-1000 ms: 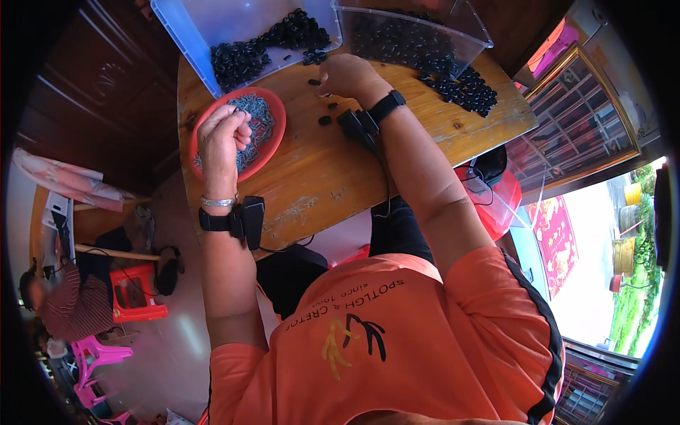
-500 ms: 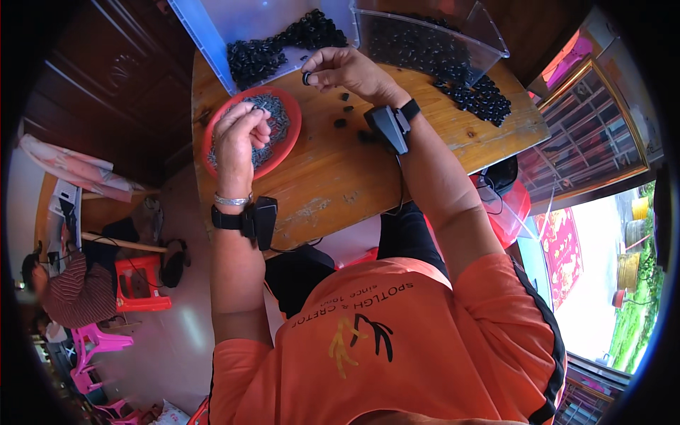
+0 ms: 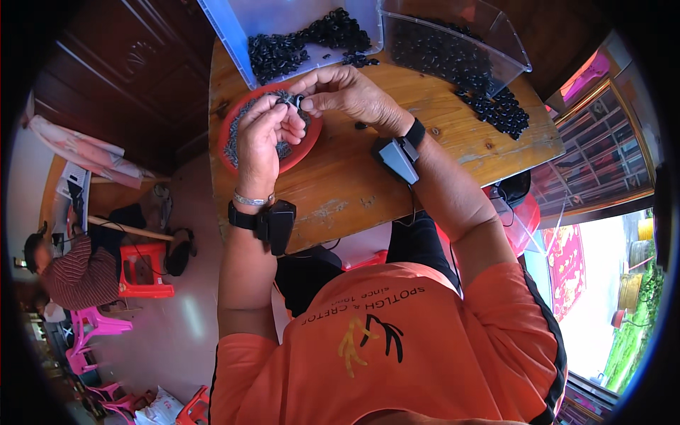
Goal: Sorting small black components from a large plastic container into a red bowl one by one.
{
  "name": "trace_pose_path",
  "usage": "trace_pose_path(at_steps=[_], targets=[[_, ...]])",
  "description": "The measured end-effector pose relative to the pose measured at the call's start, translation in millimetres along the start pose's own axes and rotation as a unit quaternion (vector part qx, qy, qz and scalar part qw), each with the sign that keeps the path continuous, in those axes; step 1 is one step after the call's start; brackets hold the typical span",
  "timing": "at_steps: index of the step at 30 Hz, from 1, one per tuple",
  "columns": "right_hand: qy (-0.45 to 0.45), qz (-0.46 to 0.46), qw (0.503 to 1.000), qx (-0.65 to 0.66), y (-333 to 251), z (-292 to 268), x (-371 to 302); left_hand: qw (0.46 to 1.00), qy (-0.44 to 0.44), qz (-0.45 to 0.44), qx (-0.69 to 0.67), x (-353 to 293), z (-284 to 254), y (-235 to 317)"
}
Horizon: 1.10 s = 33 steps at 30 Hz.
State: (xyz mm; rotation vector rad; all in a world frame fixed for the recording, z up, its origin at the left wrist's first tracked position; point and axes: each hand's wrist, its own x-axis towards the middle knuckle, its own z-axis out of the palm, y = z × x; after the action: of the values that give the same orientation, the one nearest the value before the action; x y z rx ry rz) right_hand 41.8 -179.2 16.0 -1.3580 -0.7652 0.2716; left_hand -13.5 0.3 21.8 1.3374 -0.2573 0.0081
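My right hand [image 3: 350,95] pinches a small black rounded part [image 3: 298,102] with a pale edge between thumb and fingertips. Close against it is my left hand [image 3: 262,138], its thumb and forefinger pressed together on something tiny that I cannot make out. Both hands meet above a red bowl [image 3: 309,145] filled with small grey metal-looking pieces [image 3: 233,138]. The left hand and wrist hide part of the bowl. Past the hands, a pile of glossy black parts [image 3: 280,57] lies in a translucent plastic bin [image 3: 230,53].
A second clear bin [image 3: 520,64] holds more black parts, some spilled onto the wooden table [image 3: 340,191]. Straps with dark boxes [image 3: 276,227] sit on both wrists. Left of the table are a seated person [image 3: 78,276], a red stool [image 3: 145,269] and pink stools [image 3: 92,329].
My right hand has moved left and nearer, bringing the black part up against my left fingertips. The whole view has shifted slightly, with the table now further right.
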Motion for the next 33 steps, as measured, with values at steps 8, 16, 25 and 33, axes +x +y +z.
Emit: trace_pose_path(at_steps=[8, 16, 25, 33], targets=[[0.039, -0.043, 0.998, -0.028, 7, 8, 1, 0.999, 0.013, 0.010, -0.043, 4, -8, -4], [0.034, -0.041, 0.997, -0.058, 6, 9, 1, 0.997, 0.005, -0.001, -0.080, 5, -9, -5], [0.019, 0.037, 0.999, -0.022, 7, 8, 0, 0.997, -0.036, -0.005, -0.073, 7, -15, -11], [0.015, 0.056, 0.998, -0.040, 10, 7, 1, 0.998, -0.016, -0.010, -0.059, 7, -12, -11]])
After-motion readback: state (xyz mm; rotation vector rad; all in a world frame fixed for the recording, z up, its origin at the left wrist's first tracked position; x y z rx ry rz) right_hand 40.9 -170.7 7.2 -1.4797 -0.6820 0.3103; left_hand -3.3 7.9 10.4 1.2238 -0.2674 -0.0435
